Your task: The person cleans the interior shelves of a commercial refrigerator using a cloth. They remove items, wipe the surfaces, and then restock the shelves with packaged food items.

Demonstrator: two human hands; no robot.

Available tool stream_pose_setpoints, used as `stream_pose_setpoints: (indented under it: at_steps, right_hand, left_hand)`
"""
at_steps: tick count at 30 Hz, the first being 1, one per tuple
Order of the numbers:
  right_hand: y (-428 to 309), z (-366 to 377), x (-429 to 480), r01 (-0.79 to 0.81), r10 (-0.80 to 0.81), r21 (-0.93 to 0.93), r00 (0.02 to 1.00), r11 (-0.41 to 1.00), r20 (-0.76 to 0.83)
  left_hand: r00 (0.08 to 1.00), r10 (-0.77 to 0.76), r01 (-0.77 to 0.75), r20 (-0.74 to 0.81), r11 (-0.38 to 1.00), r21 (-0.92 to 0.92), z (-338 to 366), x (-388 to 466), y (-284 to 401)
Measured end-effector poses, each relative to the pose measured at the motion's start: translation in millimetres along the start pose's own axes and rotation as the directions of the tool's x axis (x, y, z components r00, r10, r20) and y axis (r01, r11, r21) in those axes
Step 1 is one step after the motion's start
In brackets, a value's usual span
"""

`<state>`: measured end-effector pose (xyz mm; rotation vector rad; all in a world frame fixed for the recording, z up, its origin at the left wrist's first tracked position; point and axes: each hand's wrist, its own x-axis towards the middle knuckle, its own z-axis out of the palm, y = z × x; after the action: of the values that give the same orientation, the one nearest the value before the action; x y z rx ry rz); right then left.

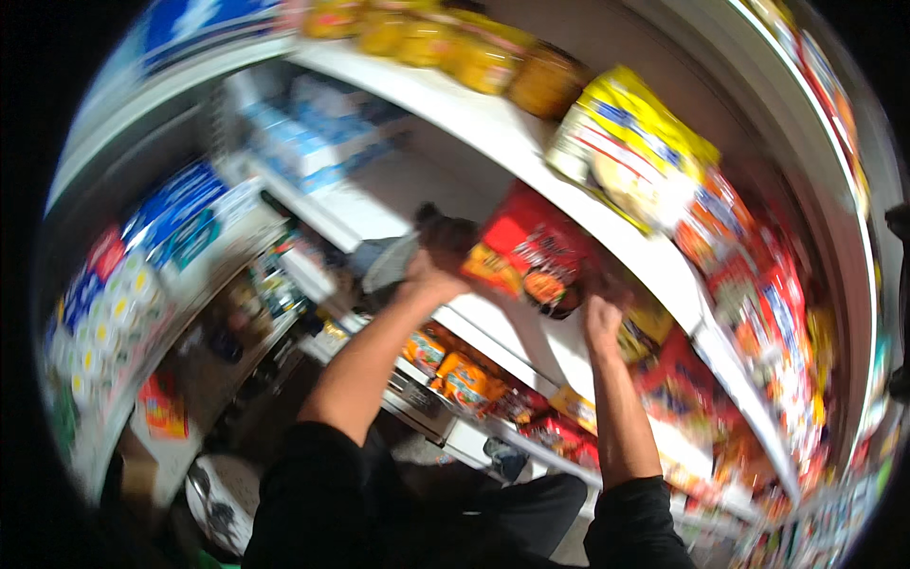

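Observation:
A red multipack of instant noodles [544, 242] with a picture of a bowl of noodles is held between my two hands over a white shelf [498, 323]. My left hand [437, 267] is at the pack's left side, its fingers dark in the shadow of the shelf above. My right hand [604, 313] grips the lower right side, its fingers partly lost in shadow and blur. Below and left of my left hand is a grey cloth-like thing [387, 263]; blur hides what it is.
The upper shelf [426, 92] holds jars [483, 60] and a yellow bag [633, 146]. Light-blue packs [306, 146] stand at the back left. Orange noodle packs [462, 377] fill a lower shelf. White bottles [114, 313] line the left shelving. A round white-topped stool [224, 498] stands lower left.

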<state>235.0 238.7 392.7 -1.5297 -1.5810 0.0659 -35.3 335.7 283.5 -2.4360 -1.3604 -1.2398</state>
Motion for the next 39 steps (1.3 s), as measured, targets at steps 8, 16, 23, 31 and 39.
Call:
stream_pose_setpoints:
  at_steps: [8,16,23,31,39]
  right_hand:
    - [10.6,-150.4,-217.6,0.068,-0.103,0.392,0.992,0.918,0.070]
    - [70.5,-292.2,-382.7,-0.377,0.391,0.403,0.919,0.834,0.051]
    - [108.6,-398.3,-463.1,-0.381,0.432,0.236,0.592,0.894,-0.681]
    - [178.7,-486.6,-370.1,-0.486,-0.266,-0.400,0.322,0.777,-0.908]
    - [261.4,-487.8,-266.5,-0.625,-0.352,-0.589,0.473,0.513,-0.808]
  left_hand:
    - [0.935,-0.018,-0.071,0.355,0.969,0.237,22.2,-0.4,-19.7]
    - [0.853,-0.050,-0.023,0.520,0.991,0.133,9.0,17.0,-7.5]
    - [0.839,-0.136,0.060,0.527,0.985,0.159,21.6,17.5,-20.5]
    - [0.880,0.008,-0.044,0.475,0.997,0.065,20.2,14.1,-25.2]
    - [0.894,0.007,-0.038,0.448,0.997,0.060,18.2,13.2,-23.0]
